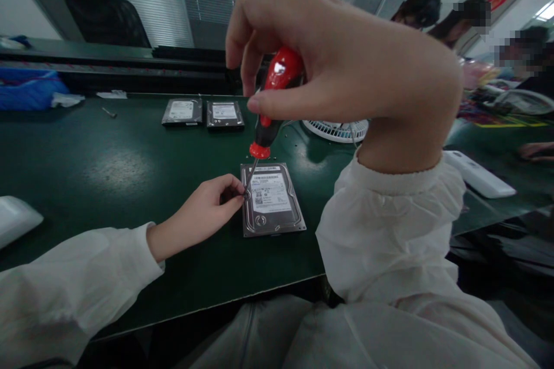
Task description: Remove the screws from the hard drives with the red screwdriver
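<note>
A silver hard drive (270,199) with a white label lies flat on the green table (116,173). My right hand (298,52) is raised above it, its fingers around the handle of a red and black screwdriver (261,137). The shaft points down, and its tip meets the drive's left edge. Beside that tip, my left hand (212,204) has thumb and index finger pinched together at the drive's edge; whatever is between them is too small to make out.
Two more hard drives (183,111) (225,114) lie further back. A white round fan grille (340,130) is behind my right wrist. White objects lie at the left edge and right (478,174). A blue bag (30,89) sits back left. People are at the right.
</note>
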Motion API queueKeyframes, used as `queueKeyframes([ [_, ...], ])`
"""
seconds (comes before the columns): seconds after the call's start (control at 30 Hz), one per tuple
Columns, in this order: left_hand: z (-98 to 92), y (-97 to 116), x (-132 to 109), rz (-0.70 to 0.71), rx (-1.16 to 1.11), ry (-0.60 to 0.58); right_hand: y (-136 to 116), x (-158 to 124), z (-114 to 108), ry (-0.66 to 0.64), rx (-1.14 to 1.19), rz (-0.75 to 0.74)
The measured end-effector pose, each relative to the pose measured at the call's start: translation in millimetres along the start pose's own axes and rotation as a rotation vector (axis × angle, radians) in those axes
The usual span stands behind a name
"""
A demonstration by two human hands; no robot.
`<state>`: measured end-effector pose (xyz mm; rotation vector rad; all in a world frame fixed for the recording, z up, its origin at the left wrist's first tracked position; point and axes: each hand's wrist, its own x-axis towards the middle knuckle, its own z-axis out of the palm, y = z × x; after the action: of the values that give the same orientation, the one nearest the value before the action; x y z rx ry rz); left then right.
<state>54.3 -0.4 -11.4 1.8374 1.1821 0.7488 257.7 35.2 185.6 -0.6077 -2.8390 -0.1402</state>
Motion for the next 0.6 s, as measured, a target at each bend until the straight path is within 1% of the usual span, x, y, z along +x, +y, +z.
queueKeyframes([
  [0.07, 0.1, 0.5, -0.4, -0.001, 0.0, 0.001, -0.3, -0.1, -0.2, 0.0, 0.017, -0.05],
  [0.23, 0.4, 1.4, -1.3, 0.002, -0.002, 0.001, -2.8, 1.3, -0.3, 0.023, -0.005, 0.024],
  [0.43, 0.0, -0.2, -1.0, 0.003, 0.006, -0.011, -1.5, -0.8, -0.8, -0.004, 0.007, -0.059],
  [0.5, -0.3, -0.7, -0.9, 0.0, -0.001, -0.015, 0.5, -0.6, -0.7, -0.009, -0.006, -0.05],
  [0.6, -0.5, -0.7, -1.0, -0.005, -0.004, -0.016, 3.4, 0.6, -0.1, 0.022, -0.049, -0.032],
])
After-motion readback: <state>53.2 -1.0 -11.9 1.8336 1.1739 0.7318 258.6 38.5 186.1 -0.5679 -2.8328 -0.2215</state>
